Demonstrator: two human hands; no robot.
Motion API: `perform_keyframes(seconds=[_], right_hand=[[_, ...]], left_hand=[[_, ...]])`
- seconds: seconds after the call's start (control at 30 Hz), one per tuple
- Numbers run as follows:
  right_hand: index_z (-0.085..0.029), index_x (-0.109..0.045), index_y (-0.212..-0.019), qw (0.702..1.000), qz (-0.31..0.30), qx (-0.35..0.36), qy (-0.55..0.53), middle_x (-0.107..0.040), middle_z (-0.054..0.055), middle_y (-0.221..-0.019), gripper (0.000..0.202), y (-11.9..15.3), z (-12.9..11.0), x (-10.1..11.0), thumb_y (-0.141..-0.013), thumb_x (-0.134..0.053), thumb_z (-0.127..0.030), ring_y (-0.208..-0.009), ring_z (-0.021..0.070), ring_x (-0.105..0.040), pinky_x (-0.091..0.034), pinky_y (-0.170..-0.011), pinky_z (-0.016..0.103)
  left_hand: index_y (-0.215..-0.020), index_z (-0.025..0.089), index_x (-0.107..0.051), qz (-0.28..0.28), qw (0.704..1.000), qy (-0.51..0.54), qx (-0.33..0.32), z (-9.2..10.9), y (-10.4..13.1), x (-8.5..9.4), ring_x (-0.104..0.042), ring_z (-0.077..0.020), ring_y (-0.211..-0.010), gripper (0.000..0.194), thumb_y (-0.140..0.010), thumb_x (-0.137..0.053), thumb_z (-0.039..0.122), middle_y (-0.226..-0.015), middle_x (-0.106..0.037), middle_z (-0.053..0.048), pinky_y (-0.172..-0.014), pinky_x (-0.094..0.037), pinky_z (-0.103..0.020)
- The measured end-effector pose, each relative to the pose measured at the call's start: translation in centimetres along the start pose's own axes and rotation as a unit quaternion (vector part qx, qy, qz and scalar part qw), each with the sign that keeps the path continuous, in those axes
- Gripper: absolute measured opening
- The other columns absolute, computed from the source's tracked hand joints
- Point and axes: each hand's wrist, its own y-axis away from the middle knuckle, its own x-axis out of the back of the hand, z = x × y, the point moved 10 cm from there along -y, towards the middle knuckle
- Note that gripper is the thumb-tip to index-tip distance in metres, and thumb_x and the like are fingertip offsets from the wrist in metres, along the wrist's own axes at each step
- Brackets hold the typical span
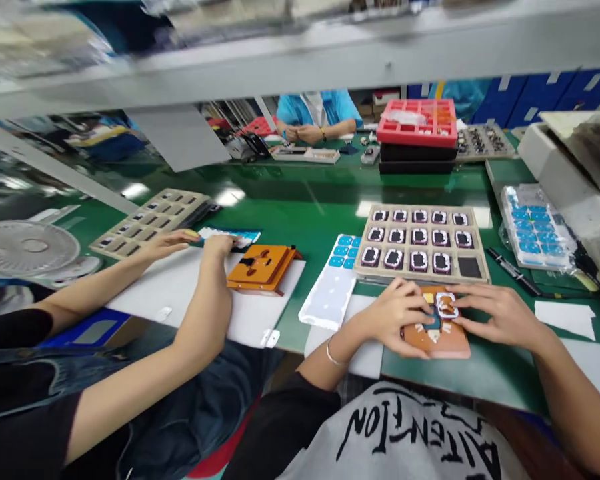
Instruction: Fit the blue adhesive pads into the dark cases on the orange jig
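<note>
From here I have both hands at the lower right of the frame, over an orange fixture (453,345) near the front edge of the green worktop (300,213). The left hand (397,317) is half open, fingers bent across the fixture's left side and hiding part of it; I cannot tell whether it grips or merely rests. The right hand (500,315) comes in with thumb and fingertips drawn close around a white-rimmed frame (447,306), which sits over the fixture's upper right. Just behind, a beige tray (469,254) of similar frames crowds my space, its near right cell showing only a black pad. A sheet of blue stickers (347,259) lies left of it; tweezers (514,272) and a sticker pack (535,230) lie to its right, above a paper scrap (565,319). At left, a co-worker's arms reach past a second fixture (263,265). A red tray (417,123) on black boxes (417,160) stands farther back, and a shelf (300,60) blocks my view along the top.
</note>
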Motion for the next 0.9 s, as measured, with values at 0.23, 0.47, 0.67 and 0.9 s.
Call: perform_keyframes(seconds=[0.23,0.47,0.67,0.9], right_hand=[[-0.022,-0.073,-0.098,0.999,0.002,0.046,-0.023,-0.075,0.007,-0.113,0.014,-0.4,-2.0,-0.2,-0.092,-0.062,-0.027,-0.092,0.0210,-0.075,-0.063,-0.077,0.032],[-0.021,-0.072,-0.100,0.998,0.011,0.034,-0.043,-0.073,0.008,-0.119,0.014,-0.5,-2.4,-1.7,-0.092,-0.063,-0.029,-0.090,0.0207,-0.075,-0.063,-0.077,0.031],[-0.023,-0.072,-0.101,0.999,-0.007,0.011,-0.053,-0.073,0.008,-0.119,0.015,-0.4,-1.9,-2.0,-0.092,-0.063,-0.030,-0.090,0.0205,-0.075,-0.063,-0.078,0.031],[-0.022,-0.072,-0.094,0.998,-0.024,0.006,-0.052,-0.074,0.009,-0.115,0.013,-0.3,-1.7,-2.7,-0.090,-0.063,-0.029,-0.086,0.0202,-0.075,-0.061,-0.065,0.026]], left_hand=[[-0.087,0.021,-0.071,0.142,0.987,-0.047,0.062,-1.6,0.4,3.5,-0.053,-0.0225,-0.089,0.051,-0.075,-0.069,0.071,-0.088,-0.075,-0.004,-0.080,-0.040,-0.039],[-0.096,0.017,-0.071,0.146,0.982,-0.080,0.086,-1.4,0.4,3.9,-0.054,-0.0218,-0.087,0.058,-0.074,-0.070,0.071,-0.095,-0.075,-0.005,-0.075,-0.040,-0.036],[-0.100,0.019,-0.072,0.084,0.987,-0.080,0.110,-2.0,0.3,2.3,-0.055,-0.0226,-0.090,0.067,-0.072,-0.064,0.079,-0.098,-0.074,-0.005,-0.080,-0.039,-0.039],[-0.088,0.018,-0.070,0.061,0.989,-0.103,0.087,-1.3,0.2,1.6,-0.056,-0.0231,-0.093,0.053,-0.081,-0.063,0.070,-0.095,-0.073,-0.005,-0.080,-0.035,-0.039]])
